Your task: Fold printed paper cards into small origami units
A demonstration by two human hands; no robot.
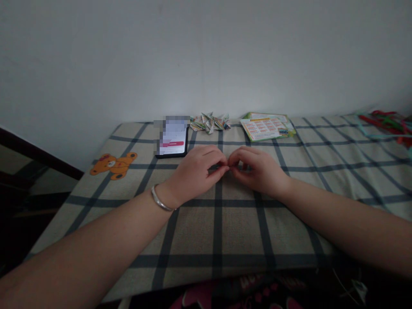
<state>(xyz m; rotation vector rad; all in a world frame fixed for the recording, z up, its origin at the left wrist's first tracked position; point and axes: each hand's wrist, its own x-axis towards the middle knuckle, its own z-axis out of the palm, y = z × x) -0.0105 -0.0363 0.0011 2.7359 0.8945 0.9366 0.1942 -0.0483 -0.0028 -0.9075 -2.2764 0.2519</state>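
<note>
While fingertip to fingertip, left hand [198, 169] and right hand [260, 171] pinched closed; contents unclear

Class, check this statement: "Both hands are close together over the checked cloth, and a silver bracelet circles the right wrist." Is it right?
Not quite: the wrist is wrong. The head view shows the silver bracelet around the left wrist. Both hands, left and right, are indeed close together over the checked cloth.

A black-edged rectangular phone [178, 134] lies flat, screen lit; just right of it, small pointed multicoloured folded-paper pieces [210, 124] sit clustered at the worktop's [199, 240] far edge.
</note>
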